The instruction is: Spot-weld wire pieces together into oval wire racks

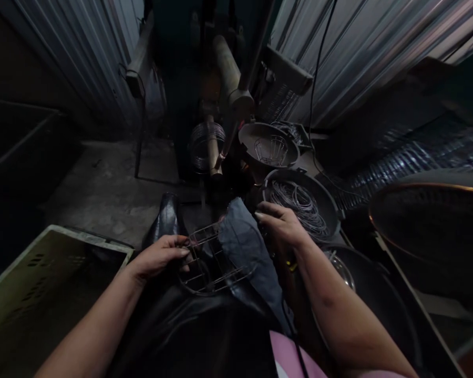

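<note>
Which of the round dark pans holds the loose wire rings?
The nearer pan, just beyond the right hand, holds wire rings. The farther pan holds one wire basket.

Open floor (102,189) lies left; wire-filled basins (299,202) crowd the right.

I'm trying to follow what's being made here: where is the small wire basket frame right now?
In the head view, the small wire basket frame lies low and centre on the person's lap, gripped at its left edge by the left hand, beside a grey-blue cloth.
</note>
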